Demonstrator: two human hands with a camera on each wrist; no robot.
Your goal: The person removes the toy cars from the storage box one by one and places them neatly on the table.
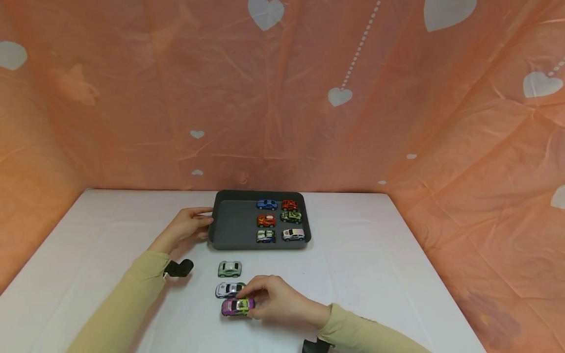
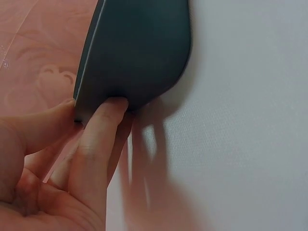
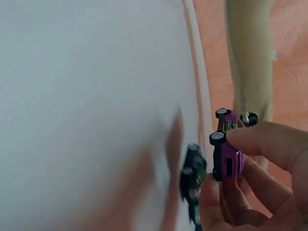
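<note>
My right hand [image 1: 249,300] pinches a purple toy car with a green top [image 1: 237,307] near the table's front; in the right wrist view this purple car [image 3: 228,154] sits between thumb and fingers of the right hand [image 3: 224,161]. Just behind it stand a white car [image 1: 228,289] and a pale green car [image 1: 229,268]. My left hand [image 1: 205,223] rests against the left wall of a dark grey tray [image 1: 234,220]. The left wrist view shows its fingertips [image 2: 113,103] pressing on the tray's outer wall [image 2: 134,53]. Several toy cars fill the tray's right half, among them a blue one [image 1: 267,204].
The white table [image 1: 375,255] is ringed by an orange sheet with white hearts [image 1: 309,98] at the back and both sides. A black wrist camera [image 1: 178,268] sits on my left sleeve. A dark car [image 3: 192,178] lies blurred on the table below the purple one.
</note>
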